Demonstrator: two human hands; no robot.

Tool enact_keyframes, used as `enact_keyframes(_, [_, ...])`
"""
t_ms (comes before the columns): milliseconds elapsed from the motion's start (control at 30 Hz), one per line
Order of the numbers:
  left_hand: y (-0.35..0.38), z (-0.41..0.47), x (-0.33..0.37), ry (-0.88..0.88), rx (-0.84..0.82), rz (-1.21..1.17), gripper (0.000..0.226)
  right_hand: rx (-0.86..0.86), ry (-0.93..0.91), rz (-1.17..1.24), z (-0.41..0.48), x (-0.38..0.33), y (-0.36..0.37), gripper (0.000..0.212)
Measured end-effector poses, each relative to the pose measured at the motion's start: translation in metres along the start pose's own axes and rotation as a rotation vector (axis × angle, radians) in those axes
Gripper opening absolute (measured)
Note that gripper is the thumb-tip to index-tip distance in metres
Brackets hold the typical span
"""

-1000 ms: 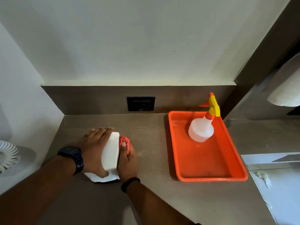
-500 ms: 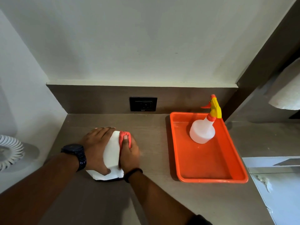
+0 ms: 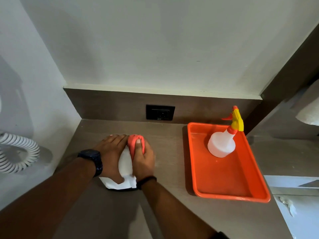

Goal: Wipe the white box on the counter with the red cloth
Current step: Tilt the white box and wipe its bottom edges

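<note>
Dim, soft indoor light; wide-angle bending at edges, forearms dark in shadow.

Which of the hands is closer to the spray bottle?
Right. The right hand, pressing the red cloth, is nearer the spray bottle; the left hand sits farther away, across the white box.

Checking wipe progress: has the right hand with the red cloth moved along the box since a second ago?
Yes. The right hand and red cloth slid toward the box's far end, nearer the wall socket.
</note>
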State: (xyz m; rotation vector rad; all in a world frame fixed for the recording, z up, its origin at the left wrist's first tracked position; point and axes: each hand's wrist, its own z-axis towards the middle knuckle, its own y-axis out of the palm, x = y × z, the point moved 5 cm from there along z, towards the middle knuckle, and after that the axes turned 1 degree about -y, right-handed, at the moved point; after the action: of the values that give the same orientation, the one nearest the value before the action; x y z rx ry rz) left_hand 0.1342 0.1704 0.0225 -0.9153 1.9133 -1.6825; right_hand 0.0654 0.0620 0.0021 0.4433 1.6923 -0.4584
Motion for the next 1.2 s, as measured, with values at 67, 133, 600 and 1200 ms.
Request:
enact_keyframes(67, [0.002, 0.0, -0.002, -0.028, 0.009, 0.002, 0.13, -0.008, 0.094, 0.003, 0.01, 0.005, -0.001, 0.036])
enact_keyframes(133, [0.004, 0.0, -0.003, -0.044, -0.009, 0.008, 0.134, 0.011, 0.215, 0.038, 0.005, 0.018, -0.003, 0.039])
enact_keyframes(600, [0.0, 0.001, -0.001, -0.018, 0.011, -0.039, 0.128, 0.024, 0.194, -0.023, 0.004, 0.007, -0.004, 0.043])
enact_keyframes(1200, [-0.005, 0.0, 0.002, -0.016, -0.079, 0.001, 0.13, 0.031, 0.193, -0.097, 0.008, 0.006, -0.004, 0.033])
